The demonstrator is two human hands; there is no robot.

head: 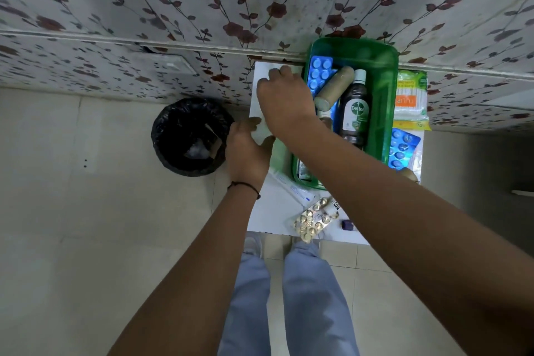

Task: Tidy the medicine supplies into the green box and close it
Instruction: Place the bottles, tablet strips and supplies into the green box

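Observation:
The open green box [388,113] stands on a small white table [268,211]. Inside it lie a blue blister pack [319,72], a tan bottle [335,88] and a dark Dettol bottle [357,110]. Just left of the box, my left hand [247,153] grips a rounded white item [262,130] between thumb and fingers. My right hand [284,100] reaches across above it with its fingers curled down beside the box's left rim. What is under that hand is hidden. A gold blister pack [315,218] and a small purple item [346,225] lie at the table's near edge.
A second blue blister pack [403,150] and a cotton swab packet [410,95] lie right of the box. A flat paper packet [291,189] sticks out under the box's near corner. A black-lined bin [190,136] stands on the floor to the left. A flower-patterned wall rises behind.

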